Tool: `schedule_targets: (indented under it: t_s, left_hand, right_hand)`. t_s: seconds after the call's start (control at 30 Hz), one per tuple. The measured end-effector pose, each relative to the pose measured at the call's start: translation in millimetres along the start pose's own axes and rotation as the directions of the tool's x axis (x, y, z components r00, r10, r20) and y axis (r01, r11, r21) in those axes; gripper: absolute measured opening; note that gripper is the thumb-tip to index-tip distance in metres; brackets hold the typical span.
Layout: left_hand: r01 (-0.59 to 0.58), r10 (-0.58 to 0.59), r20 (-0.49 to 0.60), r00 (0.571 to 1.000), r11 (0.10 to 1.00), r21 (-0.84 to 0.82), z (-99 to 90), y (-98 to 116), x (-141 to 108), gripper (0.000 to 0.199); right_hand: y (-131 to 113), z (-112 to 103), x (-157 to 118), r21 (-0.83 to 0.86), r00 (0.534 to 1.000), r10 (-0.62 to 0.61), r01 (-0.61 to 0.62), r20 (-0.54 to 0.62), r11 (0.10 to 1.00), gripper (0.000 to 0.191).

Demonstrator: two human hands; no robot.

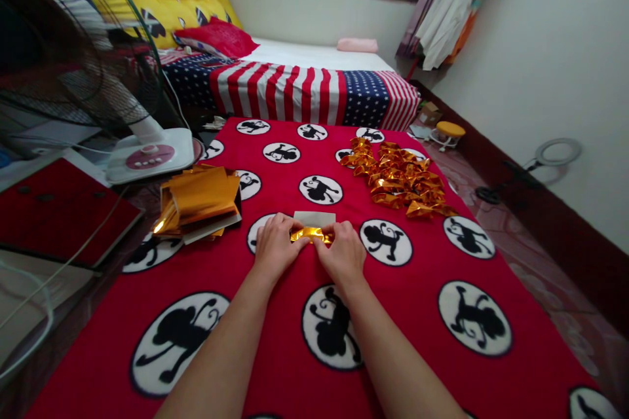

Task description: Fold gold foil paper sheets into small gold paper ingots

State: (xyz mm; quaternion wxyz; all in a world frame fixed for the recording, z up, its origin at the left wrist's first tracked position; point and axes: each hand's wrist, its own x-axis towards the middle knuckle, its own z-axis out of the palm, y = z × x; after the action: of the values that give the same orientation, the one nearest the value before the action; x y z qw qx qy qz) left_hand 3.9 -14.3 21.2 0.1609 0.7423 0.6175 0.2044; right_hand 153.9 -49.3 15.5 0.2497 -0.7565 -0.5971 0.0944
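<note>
Clamps gold paper [310, 233] in the grip of left hand [276, 241] and right hand [343, 247]. Has sheets [205, 195] left of the grip, folded pieces [398, 175] beyond, rightward.

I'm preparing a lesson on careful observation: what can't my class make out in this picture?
Head view: the parts of the gold paper behind the left hand and right hand.
Head view: how many sheets the stack holds; upper sheets cover lower ones.
Head view: the exact count in the pile of folded pieces, which overlap.
Head view: the rest of the fan, cut off by the left and top edges.
</note>
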Motion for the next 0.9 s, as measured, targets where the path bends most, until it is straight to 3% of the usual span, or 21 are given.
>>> schedule_targets:
  t_s: [0.17, 0.47, 0.57, 0.7, 0.9]
  left_hand:
    - [0.003, -0.002, 0.042, 0.999, 0.999, -0.036, -2.3, -2.6, 1.7, 0.022]
    - [-0.013, 0.02, 0.084, 0.996, 0.997, -0.079, -3.9, -10.5, 5.8, 0.024]
    - [-0.024, 0.03, 0.065, 0.997, 0.996, -0.089, -4.1, -9.1, 5.1, 0.021]
    - [0.028, -0.029, -0.023, 0.999, 0.999, -0.04, -1.8, 1.1, 1.0, 0.024]
    - [0.038, -0.038, -0.01, 0.999, 0.999, 0.026, -3.3, 8.3, -1.1, 0.032]
  right_hand:
    - [8.6, -4.7, 4.3, 0.082, 0.996, -0.005, -0.002, 0.091, 0.997, 0.016]
    - [24.1, -6.5, 13.7, 0.232, 0.983, -0.044, 0.002, 0.179, 0.973, 0.037]
    - [19.4, -8.5, 12.6, 0.209, 0.983, -0.027, -0.012, 0.181, 0.978, 0.038]
    - [6.9, -7.0, 5.8, 0.097, 0.995, 0.008, -0.018, 0.102, 0.995, 0.015]
    - [1.0, -2.9, -0.3, -0.017, 0.998, -0.049, 0.05, 0.033, 0.999, 0.022]
